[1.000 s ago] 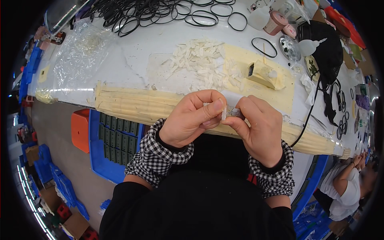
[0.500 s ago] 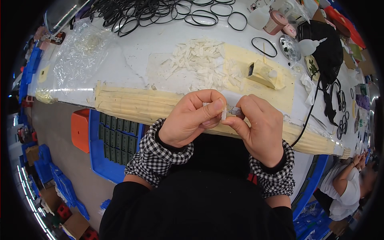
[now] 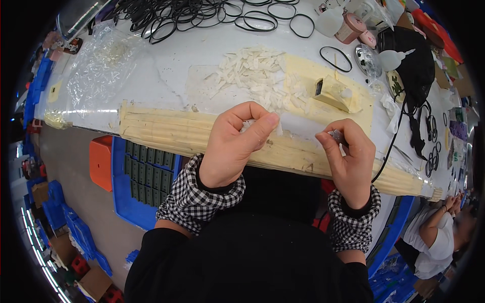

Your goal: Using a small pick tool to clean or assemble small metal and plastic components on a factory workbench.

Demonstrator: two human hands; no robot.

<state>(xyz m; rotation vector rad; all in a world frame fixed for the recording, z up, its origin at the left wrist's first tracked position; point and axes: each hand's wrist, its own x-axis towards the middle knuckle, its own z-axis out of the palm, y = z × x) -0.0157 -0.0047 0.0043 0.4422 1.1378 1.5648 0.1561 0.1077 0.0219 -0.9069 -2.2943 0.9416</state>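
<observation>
Our left hand (image 3: 233,144) pinches a half-hidden strip (image 3: 279,130), our right hand (image 3: 351,164) a mostly covered grey bit (image 3: 335,135); pile (image 3: 251,69) beyond.

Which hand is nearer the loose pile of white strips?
Left. The left hand is just on the near side of the pile of white strips; the right hand is farther off, nearer the body and to the right.

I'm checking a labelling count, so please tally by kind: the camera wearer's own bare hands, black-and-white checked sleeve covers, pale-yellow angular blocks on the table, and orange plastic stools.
Wearer's bare hands: 2 (left hand, right hand)
Black-and-white checked fabric sleeve covers: 2 (left cover, right cover)
Pale-yellow angular block: 1
Orange squarish plastic stool: 1
Total: 6
</observation>
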